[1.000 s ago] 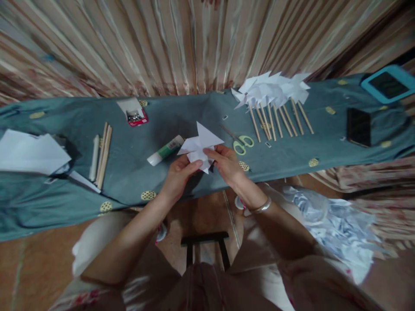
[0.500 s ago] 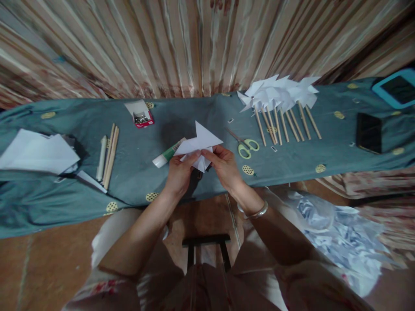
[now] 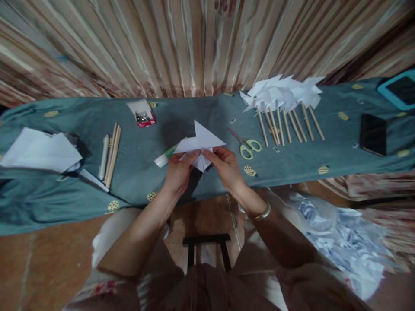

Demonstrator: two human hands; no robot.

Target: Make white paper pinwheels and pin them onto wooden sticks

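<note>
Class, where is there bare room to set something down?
Bare teal cloth shows between the pale wooden sticks and green-and-white plastic tube, also between folded white paper and pleated beige curtain. Crowded: the left hand and right hand, holding that paper near the tube.

Dim lt, warped edges, shadows, poss. blur

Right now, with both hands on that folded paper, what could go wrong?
The folded white paper is pinched between the left hand and right hand, so uneven pulling might crease or tear it.

The white-and-green tube lies close by the left hand, partly hidden by the paper; a sideways move could knock it.

The small box stands open, so a bump might spill its metal pieces.
</note>
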